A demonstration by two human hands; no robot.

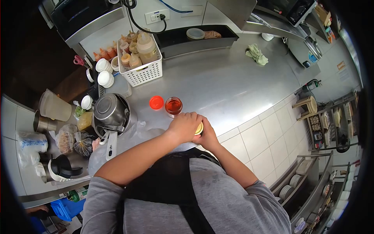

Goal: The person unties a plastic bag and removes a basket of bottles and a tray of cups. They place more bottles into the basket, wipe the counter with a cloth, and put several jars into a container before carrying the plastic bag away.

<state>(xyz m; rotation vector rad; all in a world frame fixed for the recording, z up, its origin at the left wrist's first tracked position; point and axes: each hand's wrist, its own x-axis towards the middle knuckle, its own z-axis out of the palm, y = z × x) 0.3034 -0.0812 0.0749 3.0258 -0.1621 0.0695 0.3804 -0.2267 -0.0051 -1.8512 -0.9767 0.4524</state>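
Close to my body at the counter's front edge, both of my hands are wrapped round a container with a yellow lid, most of which they hide. My left hand lies over it with fingers curled. My right hand grips it from the other side, the fingers of the two hands meeting. Just beyond my left hand stands an open glass jar with something red in it. A red lid lies on the counter to the left of that jar.
On the steel counter, a white basket holds several sauce bottles. Metal pots and a plastic bag sit at the left. Farther back are a black trough and a crumpled cloth.
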